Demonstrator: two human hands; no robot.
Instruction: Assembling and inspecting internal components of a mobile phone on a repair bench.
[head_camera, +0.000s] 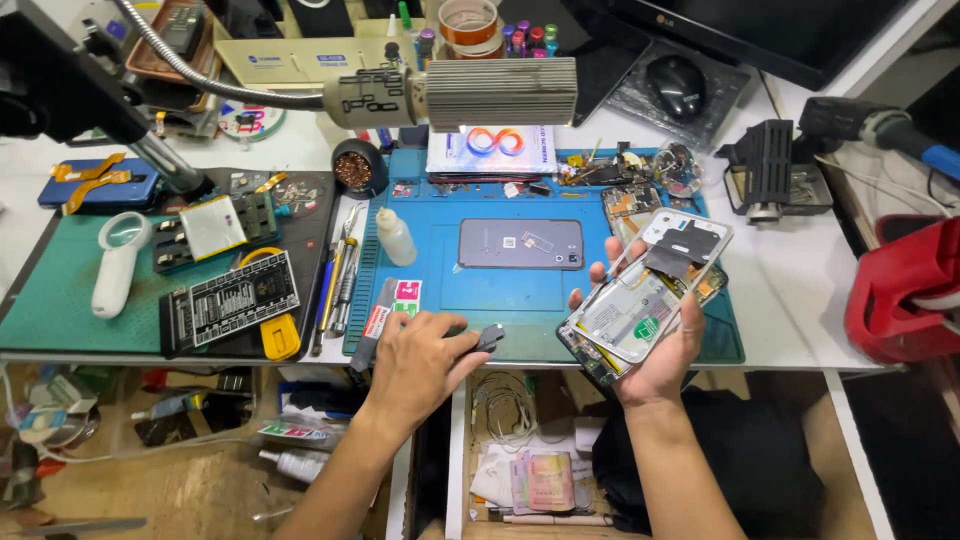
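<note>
Work mat (500, 290) lies centre on the worktop (800, 290), a phone (521, 244) face down in its middle, a small squeeze bottle (395, 237) just left of it, tweezers and tools (338, 270) further left at the mat's edge. Right hand (655, 340) holds an opened phone frame (650, 295) over the mat's right front corner; left hand (420, 365) rests on the mat's front edge, fingers on a small dark piece (490, 337). Behind the mat a lamp head (500, 92) hangs over a booklet (490, 148), mouse (678, 85) behind right, magnifier (118, 260) far left, open drawer (530, 450) below the front edge.
</note>
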